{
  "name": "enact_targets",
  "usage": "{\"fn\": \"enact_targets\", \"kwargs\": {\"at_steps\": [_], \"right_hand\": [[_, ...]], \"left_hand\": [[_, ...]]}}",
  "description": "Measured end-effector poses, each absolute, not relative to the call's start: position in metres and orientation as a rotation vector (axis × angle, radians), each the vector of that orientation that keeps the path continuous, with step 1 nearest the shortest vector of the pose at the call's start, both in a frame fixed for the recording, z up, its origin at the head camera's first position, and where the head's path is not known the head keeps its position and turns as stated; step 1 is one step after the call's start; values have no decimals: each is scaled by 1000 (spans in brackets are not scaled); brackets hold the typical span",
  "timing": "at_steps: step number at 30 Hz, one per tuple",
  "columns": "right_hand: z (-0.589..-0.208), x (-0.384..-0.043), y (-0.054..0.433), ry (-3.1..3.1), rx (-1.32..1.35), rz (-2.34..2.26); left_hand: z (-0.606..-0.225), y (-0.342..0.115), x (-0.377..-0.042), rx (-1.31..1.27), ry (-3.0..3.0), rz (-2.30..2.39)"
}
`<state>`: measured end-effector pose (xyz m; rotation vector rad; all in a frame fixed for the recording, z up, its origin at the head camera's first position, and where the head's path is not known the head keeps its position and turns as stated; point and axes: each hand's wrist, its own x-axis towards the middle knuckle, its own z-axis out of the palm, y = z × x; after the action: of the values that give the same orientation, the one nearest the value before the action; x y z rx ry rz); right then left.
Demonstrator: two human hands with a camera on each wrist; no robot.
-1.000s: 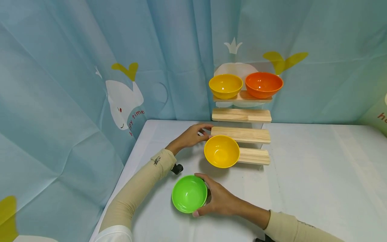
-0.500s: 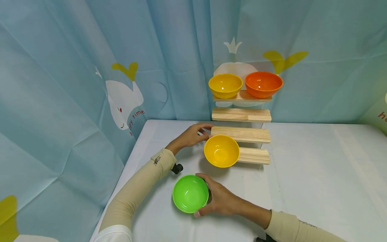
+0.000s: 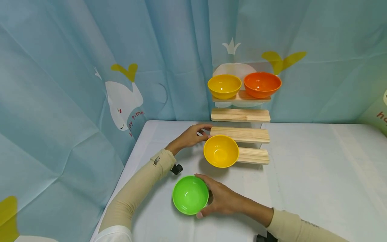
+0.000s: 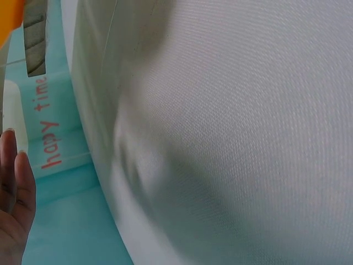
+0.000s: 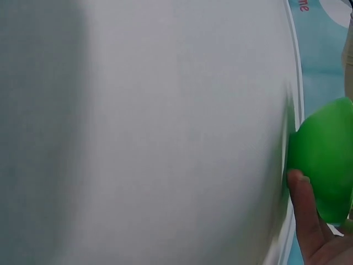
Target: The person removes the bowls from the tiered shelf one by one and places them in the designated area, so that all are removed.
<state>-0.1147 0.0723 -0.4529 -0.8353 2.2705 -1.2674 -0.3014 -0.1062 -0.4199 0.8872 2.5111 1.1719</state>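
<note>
A bright green bowl (image 3: 190, 195) stands on the white cloth at the front. My right hand (image 3: 222, 198) grips it from its right side, thumb toward the near rim and fingers toward the far side. In the right wrist view, fingertips press the outer wall of the green bowl (image 5: 325, 160). My left hand (image 3: 190, 135) is at the left end of a stepped wooden rack (image 3: 240, 134), thumb and fingertips close to a plank and the rim of a yellow bowl (image 3: 221, 151). In the left wrist view, fingers (image 4: 25, 182) of this hand are extended and relaxed.
Another yellow bowl (image 3: 224, 86) and an orange bowl (image 3: 262, 85) sit side by side on the rack's top plank. The front yellow bowl overlaps the lowest plank. A blue curtain (image 3: 175, 60) with whale prints hangs behind and left of the white-covered table (image 3: 314, 168).
The right hand and the green bowl have shifted very slightly to the right. Left hand, rack and the other bowls stay as they were.
</note>
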Motion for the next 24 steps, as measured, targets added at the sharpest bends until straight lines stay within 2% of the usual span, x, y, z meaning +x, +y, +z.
{"fn": "enact_targets", "kwargs": {"at_steps": [24], "right_hand": [[-446,-111,114,2132,-823,-1327]], "left_hand": [[-421,-105,-300,883,2531,1160]]}}
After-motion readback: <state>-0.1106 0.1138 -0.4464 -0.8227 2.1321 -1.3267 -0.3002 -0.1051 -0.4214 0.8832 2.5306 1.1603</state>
